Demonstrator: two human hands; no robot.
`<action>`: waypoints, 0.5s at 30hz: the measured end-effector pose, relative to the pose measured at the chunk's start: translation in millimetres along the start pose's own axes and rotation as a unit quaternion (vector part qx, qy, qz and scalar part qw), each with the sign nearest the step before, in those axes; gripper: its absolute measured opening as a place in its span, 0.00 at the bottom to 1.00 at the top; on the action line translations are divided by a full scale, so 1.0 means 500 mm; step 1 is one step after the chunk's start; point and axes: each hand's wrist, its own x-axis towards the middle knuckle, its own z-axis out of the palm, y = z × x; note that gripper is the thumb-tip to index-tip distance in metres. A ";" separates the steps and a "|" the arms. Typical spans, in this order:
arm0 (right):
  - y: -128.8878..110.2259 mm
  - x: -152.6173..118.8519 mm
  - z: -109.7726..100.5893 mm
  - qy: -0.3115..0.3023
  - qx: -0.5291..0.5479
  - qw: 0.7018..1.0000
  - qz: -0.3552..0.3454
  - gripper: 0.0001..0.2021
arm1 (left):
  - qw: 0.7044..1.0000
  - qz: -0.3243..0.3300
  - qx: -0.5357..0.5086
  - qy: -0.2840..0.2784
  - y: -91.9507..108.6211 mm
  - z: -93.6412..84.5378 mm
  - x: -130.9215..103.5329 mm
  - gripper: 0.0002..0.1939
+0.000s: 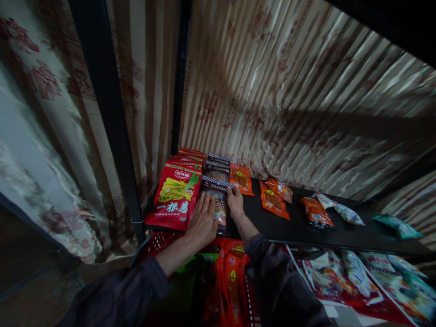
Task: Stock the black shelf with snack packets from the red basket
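One dark snack bag (220, 193) at the shelf's (277, 231) front edge, near its left corner: left hand (203, 218) flat on top, fingers loosely open; right hand (235, 200) curled at its side, grip unclear. Red bags (175, 195) alongside seemingly done; orange packets (233, 270) below probably remaining.

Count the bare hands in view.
2: the left hand rests on the front dark packet; the right hand is at that packet's right edge. No others show.

The head camera is looking forward and down at the left hand (202, 218) and right hand (235, 202) from nearby. It is facing a striped curtain (238, 91) beyond them.
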 end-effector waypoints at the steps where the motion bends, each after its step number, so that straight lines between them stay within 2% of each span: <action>1: 0.000 0.002 -0.001 0.001 -0.002 1.000 0.000 0.20 | 1.000 0.000 -0.002 0.003 -0.003 0.002 0.002 0.32; 8: -0.016 0.037 -0.004 0.026 0.001 1.000 0.009 0.23 | 0.999 0.026 -0.004 0.039 -0.014 0.008 0.012 0.30; 15: -0.007 0.074 0.001 0.002 0.025 1.000 0.012 0.24 | 0.998 0.037 -0.010 0.046 -0.016 0.002 0.017 0.28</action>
